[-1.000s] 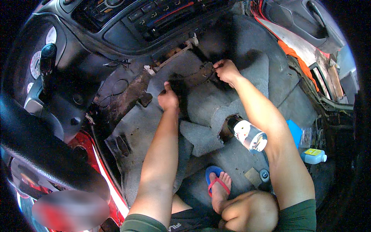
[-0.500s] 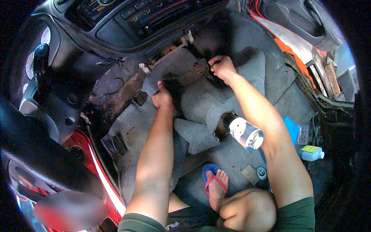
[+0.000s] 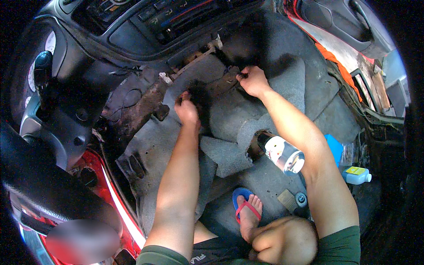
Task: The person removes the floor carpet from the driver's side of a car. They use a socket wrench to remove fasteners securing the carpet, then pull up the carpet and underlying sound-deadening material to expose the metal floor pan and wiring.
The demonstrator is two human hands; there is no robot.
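Grey floor carpet [image 3: 278, 90] lies loose and cut around the central hump of a car's footwell. My left hand [image 3: 187, 110] is closed at the carpet's dark edge left of the hump, its fingertips curled in shadow. Farther right, my right hand [image 3: 255, 82] pinches the carpet edge beside a brown, bare patch [image 3: 225, 79]; its fingertips are partly hidden. A thin dark cable crosses that patch between the hands. Below my right forearm, a clear bottle with a black end [image 3: 285, 154] leans out of a hole in the carpet.
Above my hands spans the black dashboard [image 3: 132, 44]. A steering wheel [image 3: 57, 176] fills the left side. A pale blue bottle [image 3: 355, 175], a blue object [image 3: 333, 149] and a brush [image 3: 289, 199] lie to the right. My foot in a flip-flop [image 3: 242, 204] rests on the floor.
My left hand's raised thumb has come down and its fingers have curled in at the carpet edge. My right hand has turned slightly, staying at nearly the same spot.
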